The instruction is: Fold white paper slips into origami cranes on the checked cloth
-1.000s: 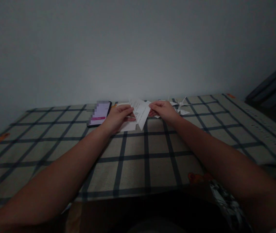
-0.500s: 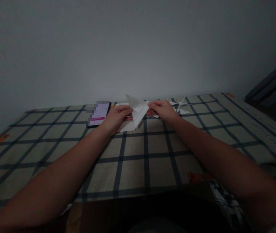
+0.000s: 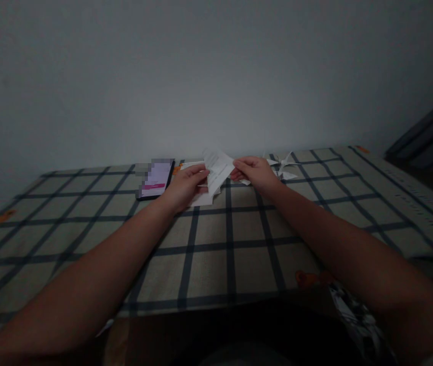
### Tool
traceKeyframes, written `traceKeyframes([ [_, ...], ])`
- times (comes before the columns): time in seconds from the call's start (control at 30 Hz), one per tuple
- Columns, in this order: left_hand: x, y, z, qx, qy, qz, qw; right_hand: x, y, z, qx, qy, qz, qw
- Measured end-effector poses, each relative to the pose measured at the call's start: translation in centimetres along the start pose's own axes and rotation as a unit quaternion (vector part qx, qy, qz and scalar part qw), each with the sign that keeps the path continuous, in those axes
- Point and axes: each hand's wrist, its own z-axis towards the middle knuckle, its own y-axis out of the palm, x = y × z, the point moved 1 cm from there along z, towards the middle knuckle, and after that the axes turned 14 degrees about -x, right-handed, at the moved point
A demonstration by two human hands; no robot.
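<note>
Between my two hands a folded sheet of printed paper (image 3: 218,169) is held up a little above the table. My left hand (image 3: 186,185) pinches its left edge, thumb on top. My right hand (image 3: 255,172) grips the right corner between thumb and fingers. Beneath the held paper and beside my left hand lie more white papers (image 3: 203,198), partly hidden. Folded paper cranes (image 3: 284,163) rest just behind and to the right of my right hand, some of them covered by it.
A phone (image 3: 157,178) with a lit screen lies left of my left hand, part of it pixelated. A checked tablecloth (image 3: 209,269) covers the table, which stands against a grey wall (image 3: 216,76). A dark striped fabric (image 3: 430,127) shows at the right.
The held paper has turned slightly, so its face and outline look different, and its top has shifted right. Both hands stay nearly in place.
</note>
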Motion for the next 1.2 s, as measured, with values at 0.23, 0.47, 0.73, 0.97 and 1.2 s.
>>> traceKeyframes([
  [0.23, -0.15, 0.23, -0.15, -0.04, -0.055, -0.028, 0.997, -0.48, 0.14, -0.11, 0.026, -0.007, 0.007, 1.0],
  [0.47, -0.11, 0.49, -0.34, -0.054, -0.053, -0.025, 0.997, -0.16, 0.01, 0.01, 0.031, -0.007, -0.008, 0.999],
  [0.73, -0.29, 0.24, -0.29, -0.049, -0.058, -0.028, 0.997, -0.02, 0.0, 0.07, 0.034, -0.013, -0.017, 0.999],
  [0.97, -0.18, 0.15, -0.34, -0.081, -0.068, -0.033, 0.994, -0.27, -0.49, 0.05, 0.077, -0.027, -0.01, 0.997],
  [1.2, -0.37, 0.16, -0.45, -0.085, -0.084, -0.031, 0.992, -0.15, -0.74, 0.17, 0.09, -0.031, -0.009, 0.995],
])
